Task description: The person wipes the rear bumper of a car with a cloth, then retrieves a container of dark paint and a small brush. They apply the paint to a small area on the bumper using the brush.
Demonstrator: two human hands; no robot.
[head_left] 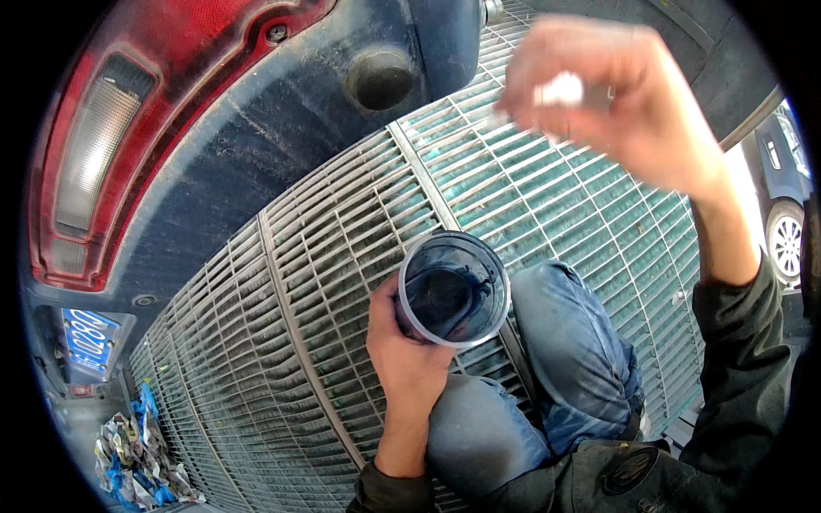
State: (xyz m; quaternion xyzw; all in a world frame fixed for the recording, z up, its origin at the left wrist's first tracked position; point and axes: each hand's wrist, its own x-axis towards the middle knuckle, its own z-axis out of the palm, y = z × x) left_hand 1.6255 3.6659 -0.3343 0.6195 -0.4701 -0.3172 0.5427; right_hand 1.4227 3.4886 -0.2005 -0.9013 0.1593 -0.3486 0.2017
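Observation:
A clear plastic cup with dark blue liquid in the bottom and streaks on its inner wall is held in front of my knees. My left hand wraps round its left side, the mouth tilted up toward me. My right hand is raised at the upper right, smeared by motion, its fingers curled round a small white thing whose kind I cannot make out. This hand is apart from the cup, above the floor grating and close to the right end of the car's bumper.
A red tail light and a blue licence plate are on the dark blue car at the left. Metal grating forms the floor under me. Crumpled paper and blue plastic lie at the lower left. Another car stands at the far right.

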